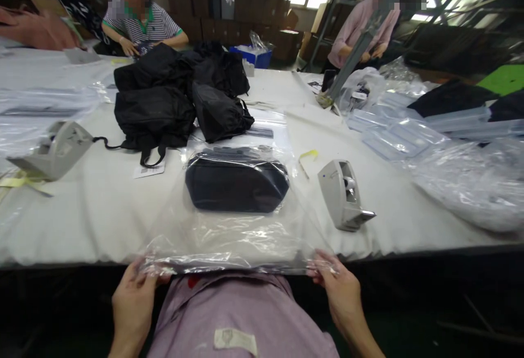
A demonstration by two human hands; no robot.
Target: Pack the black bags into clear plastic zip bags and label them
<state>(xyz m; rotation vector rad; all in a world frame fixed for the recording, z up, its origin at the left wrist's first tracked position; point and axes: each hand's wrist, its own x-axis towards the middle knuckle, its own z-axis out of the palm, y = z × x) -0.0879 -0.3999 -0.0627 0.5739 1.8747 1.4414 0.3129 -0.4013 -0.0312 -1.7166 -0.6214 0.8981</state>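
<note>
A clear plastic bag (pixel 241 238) lies flat at the table's front edge, its near end reaching just past it. Inside, toward the far end, is a dark pouch (pixel 237 186) with a zipper along its top. My left hand (pixel 137 287) pinches the bag's near left corner. At the near right corner, the fingers of my right hand (pixel 338 281) are closed on the plastic too. Beyond the pouch sits a pile of black bags (pixel 155 112) with straps and a drawstring.
Grey tape dispensers stand on the right (pixel 339 194) and the left (pixel 57 150). Clear plastic packaging (pixel 470 178) is heaped at right. A slanting metal post (pixel 360 47) rises from the table's far side. Two people work across the table; a blue bin (pixel 262 58) is behind.
</note>
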